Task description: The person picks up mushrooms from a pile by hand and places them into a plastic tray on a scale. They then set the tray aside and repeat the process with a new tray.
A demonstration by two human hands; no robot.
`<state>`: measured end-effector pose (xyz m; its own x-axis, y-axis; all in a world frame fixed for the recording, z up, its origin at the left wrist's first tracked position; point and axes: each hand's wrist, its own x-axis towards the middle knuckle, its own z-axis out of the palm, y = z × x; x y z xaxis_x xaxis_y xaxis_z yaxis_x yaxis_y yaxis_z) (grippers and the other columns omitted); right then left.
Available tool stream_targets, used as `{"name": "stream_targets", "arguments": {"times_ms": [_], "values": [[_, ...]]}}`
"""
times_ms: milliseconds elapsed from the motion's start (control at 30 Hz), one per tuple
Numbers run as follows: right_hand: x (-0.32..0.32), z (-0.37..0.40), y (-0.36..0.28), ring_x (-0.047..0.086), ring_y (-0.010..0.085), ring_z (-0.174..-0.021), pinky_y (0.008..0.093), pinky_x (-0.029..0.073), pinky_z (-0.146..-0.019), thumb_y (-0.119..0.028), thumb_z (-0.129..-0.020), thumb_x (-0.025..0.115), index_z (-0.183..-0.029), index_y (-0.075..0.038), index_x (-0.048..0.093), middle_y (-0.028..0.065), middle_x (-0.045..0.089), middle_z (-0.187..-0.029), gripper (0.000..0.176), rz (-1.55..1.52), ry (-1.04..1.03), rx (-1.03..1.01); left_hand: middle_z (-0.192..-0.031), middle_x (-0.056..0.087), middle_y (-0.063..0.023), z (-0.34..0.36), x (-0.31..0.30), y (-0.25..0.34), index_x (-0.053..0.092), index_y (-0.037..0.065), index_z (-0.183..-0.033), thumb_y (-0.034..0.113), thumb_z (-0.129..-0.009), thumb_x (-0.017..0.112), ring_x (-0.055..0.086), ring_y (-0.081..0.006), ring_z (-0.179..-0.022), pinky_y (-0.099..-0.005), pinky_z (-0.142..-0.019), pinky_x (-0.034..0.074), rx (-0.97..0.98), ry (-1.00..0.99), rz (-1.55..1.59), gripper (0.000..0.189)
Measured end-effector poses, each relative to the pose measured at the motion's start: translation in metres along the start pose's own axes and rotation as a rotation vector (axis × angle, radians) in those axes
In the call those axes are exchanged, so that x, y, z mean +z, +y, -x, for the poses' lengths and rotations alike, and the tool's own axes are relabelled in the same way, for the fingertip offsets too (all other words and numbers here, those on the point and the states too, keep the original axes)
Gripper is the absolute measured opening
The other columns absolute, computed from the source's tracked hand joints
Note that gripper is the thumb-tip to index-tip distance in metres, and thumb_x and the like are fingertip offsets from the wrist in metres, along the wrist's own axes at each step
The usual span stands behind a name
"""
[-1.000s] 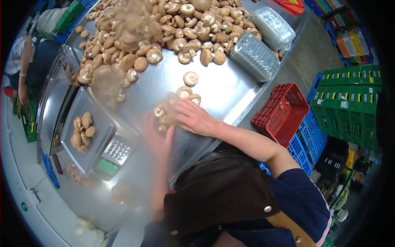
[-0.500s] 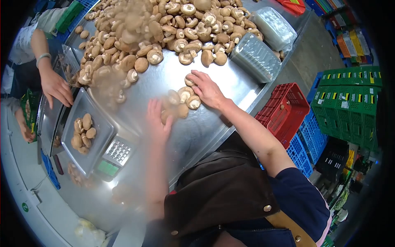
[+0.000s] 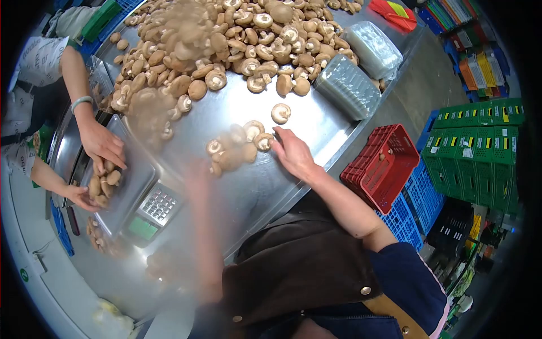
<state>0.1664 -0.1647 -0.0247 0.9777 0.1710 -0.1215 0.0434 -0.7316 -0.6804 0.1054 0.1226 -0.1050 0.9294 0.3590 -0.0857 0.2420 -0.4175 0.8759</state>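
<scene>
Several brown-capped mushrooms lie in a small group on the steel table, some blurred by a smudge on the lens. At the group's right edge, my right hand has its fingertips against a stem-up mushroom; its fingers are apart and not wrapped round it. A single mushroom lies stem up above that hand, apart from the group. My left hand is left of the group, so blurred that its fingers cannot be made out.
A large mushroom heap covers the table's far side. Packs of clear plastic trays lie at its right. A co-worker's hands hold mushrooms over the scale at left. A red crate and green crates stand beyond the table edge.
My right hand has moved down and right, leaving one mushroom lying apart. My left hand has drawn back leftward. The co-worker's hands have come over the scale and gathered its mushrooms.
</scene>
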Motion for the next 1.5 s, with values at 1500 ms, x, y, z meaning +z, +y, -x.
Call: {"name": "stream_targets", "arguments": {"times_ms": [1500], "values": [[0.135,0.046,-0.214,0.053,0.0345,-0.118,0.0396,0.046,-0.098,-0.007,-0.076,0.073,-0.134,-0.005,0.05,0.015,0.051,-0.13,0.062,-0.175,-0.469,-0.663,-0.109,0.061,-0.005,0.096,-0.142,0.01,0.054,0.003,-0.128,0.022,-0.101,0.053,0.06,-0.0121,-0.092,-0.0266,-0.074,0.052,-0.264,0.002,0.784,0.032]]}}
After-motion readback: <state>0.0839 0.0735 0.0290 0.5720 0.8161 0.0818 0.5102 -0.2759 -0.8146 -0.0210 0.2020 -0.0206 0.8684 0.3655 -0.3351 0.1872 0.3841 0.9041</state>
